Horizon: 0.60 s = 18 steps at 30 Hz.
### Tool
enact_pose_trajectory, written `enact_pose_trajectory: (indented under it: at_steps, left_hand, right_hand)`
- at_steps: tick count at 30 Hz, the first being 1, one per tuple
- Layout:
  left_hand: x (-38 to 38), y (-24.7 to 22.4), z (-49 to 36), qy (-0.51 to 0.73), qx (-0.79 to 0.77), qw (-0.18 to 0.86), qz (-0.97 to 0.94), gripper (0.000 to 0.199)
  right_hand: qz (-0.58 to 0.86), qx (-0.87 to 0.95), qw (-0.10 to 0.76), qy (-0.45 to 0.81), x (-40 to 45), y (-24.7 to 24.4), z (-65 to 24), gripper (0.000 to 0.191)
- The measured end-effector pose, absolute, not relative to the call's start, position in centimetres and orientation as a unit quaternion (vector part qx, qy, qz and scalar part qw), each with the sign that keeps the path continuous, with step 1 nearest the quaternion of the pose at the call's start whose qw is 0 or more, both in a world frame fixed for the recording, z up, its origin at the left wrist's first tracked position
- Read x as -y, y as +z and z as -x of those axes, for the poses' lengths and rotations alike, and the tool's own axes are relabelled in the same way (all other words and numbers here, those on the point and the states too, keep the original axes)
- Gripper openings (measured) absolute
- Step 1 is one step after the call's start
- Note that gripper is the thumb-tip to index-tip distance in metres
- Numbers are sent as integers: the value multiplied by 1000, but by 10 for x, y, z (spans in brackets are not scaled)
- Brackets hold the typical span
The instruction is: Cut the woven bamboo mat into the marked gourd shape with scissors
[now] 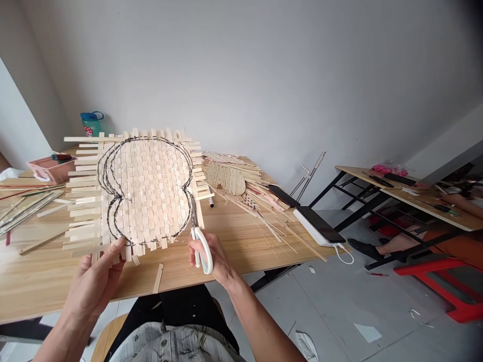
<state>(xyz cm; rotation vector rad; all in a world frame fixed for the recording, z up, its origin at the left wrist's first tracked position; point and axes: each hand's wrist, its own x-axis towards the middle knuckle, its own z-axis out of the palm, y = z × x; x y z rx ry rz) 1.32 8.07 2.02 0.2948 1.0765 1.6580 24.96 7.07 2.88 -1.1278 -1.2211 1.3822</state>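
Gripping a woven mat (151,193) low on its left corner: left hand (95,281), thumb on the face, other fingers curled behind, clamped on the strips. Left forearm angles in from lower left, thumb side up. Mat sits just beyond those fingers, tilted up toward the person, black outline (113,221) facing us. Right hand (218,259) wrapped round white scissors (205,254), fingers clamped in the handles; forearm runs in from lower right, hand pointing forward. Blades lie ahead of the right fingers, up along the mat's right edge; can't tell how far apart they are. Loose strip (158,278) on the bench (241,251), between the two sets of fingers. Marker (211,200) ahead of the right fingers; small woven piece (226,178) farther beyond; phone (319,223) well to their right. Pink basket (53,169) beyond and left of the left fingers.
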Motion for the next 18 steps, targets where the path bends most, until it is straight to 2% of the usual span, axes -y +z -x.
enact_pose_trajectory:
  at_steps: [18]
  left_hand:
    - [-76,26,-11,684,-450,558,-134,26]
  right_hand:
    - [459,489,474,571,-70,34,-252,20]
